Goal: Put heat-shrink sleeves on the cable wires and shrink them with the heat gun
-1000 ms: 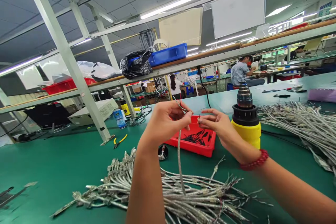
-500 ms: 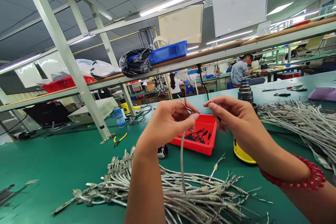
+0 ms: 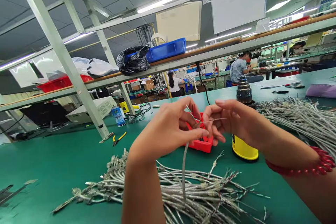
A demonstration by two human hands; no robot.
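Well to your left, yellow-handled pliers (image 3: 119, 139) lie on the green tabletop (image 3: 65, 168). A pile of pale cables (image 3: 199, 196) spreads below your left hand (image 3: 168, 124), whose fingers pinch one grey cable (image 3: 184, 168) near its top. Behind sits a red tray (image 3: 202, 146), partly hidden. Your right hand (image 3: 233, 122) curves beside a thin pale wire (image 3: 219, 119); whether its fingers grip it, you cannot tell. Just behind stands a yellow-based tool (image 3: 245, 148).
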